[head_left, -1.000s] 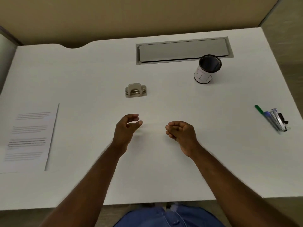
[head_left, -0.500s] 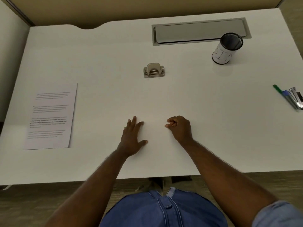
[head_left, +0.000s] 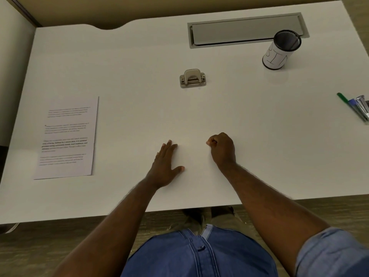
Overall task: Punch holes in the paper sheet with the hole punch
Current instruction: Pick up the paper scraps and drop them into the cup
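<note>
White counter (head_left: 259,136) before you holds one hole punch (head_left: 192,78) at centre, one printed paper sheet (head_left: 66,137) far left, text unreadable, and one cup (head_left: 280,50) hand-lettered "BIN"; your left hand (head_left: 164,164) lies flat, fingers released, right hand (head_left: 222,147) clenched, empty

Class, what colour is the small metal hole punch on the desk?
Silver-grey metal hole punch, seen best in the head view.
</note>
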Available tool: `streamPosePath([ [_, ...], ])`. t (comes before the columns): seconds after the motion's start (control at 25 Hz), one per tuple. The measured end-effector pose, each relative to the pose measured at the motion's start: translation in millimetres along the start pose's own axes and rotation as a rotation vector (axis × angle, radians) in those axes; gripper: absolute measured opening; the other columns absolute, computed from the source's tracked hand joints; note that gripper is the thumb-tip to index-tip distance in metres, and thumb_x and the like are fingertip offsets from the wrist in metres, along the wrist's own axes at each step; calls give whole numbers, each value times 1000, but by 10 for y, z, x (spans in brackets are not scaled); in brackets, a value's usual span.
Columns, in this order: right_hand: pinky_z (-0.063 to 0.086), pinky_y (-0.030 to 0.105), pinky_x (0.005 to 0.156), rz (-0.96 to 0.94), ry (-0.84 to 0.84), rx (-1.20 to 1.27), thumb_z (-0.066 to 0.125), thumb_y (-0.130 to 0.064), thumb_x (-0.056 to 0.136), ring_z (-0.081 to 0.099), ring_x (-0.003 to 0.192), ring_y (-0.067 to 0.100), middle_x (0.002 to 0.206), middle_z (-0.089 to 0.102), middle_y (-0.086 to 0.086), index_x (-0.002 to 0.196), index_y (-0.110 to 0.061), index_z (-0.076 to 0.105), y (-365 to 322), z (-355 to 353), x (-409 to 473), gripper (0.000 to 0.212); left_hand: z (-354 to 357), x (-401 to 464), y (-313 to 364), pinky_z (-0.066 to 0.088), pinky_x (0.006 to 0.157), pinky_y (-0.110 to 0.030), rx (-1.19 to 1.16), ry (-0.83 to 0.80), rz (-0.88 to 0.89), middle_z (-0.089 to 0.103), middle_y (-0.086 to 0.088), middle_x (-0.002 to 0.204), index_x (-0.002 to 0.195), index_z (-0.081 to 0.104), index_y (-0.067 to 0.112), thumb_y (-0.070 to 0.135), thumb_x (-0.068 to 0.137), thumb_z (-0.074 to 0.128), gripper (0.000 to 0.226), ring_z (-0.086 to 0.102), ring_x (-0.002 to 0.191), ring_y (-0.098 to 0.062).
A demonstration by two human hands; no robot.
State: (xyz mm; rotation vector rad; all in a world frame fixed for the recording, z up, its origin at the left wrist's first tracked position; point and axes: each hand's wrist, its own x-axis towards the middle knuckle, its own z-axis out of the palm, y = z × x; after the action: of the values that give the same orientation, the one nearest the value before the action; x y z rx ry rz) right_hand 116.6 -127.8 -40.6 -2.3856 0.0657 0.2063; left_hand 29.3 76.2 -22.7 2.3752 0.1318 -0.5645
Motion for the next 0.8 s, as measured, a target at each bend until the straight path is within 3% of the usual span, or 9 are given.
streamPosePath([
  [0.28,48,37,71,-53,-53,-107,48,13,76,59,84,34,88,65,17,71,-2,61,-45,-5,22,20,-13,-44,-1,11,120,-39,0,42,-2,4,-5,161,151,12,16,35,88,61,82,1,148,-21],
  [0.44,43,26,76,256,-61,297,50,0,86,57,85,16,91,65,5,87,-2,66,-9,-172,38,16,-39,-3,47,16,119,-45,-36,86,9,11,-7,160,150,15,16,36,87,63,81,6,148,-22],
  [0.56,45,26,68,466,-60,660,49,3,86,51,68,15,72,57,2,73,-9,61,87,-347,65,22,-69,41,136,17,118,-44,-65,117,-10,13,-7,160,149,18,17,35,86,64,80,9,148,-21],
  [0.68,46,23,65,534,-55,883,47,10,87,48,62,16,71,54,8,70,-7,57,149,-530,126,26,-87,130,250,16,116,-39,-82,145,-13,14,-6,159,148,20,17,34,86,65,79,10,147,-20],
  [0.8,46,24,65,524,-65,906,49,10,86,48,61,16,71,55,9,70,-6,57,203,-679,248,24,-55,239,355,17,115,-37,-85,165,-16,18,-6,159,147,23,17,35,85,66,77,12,147,-19],
])
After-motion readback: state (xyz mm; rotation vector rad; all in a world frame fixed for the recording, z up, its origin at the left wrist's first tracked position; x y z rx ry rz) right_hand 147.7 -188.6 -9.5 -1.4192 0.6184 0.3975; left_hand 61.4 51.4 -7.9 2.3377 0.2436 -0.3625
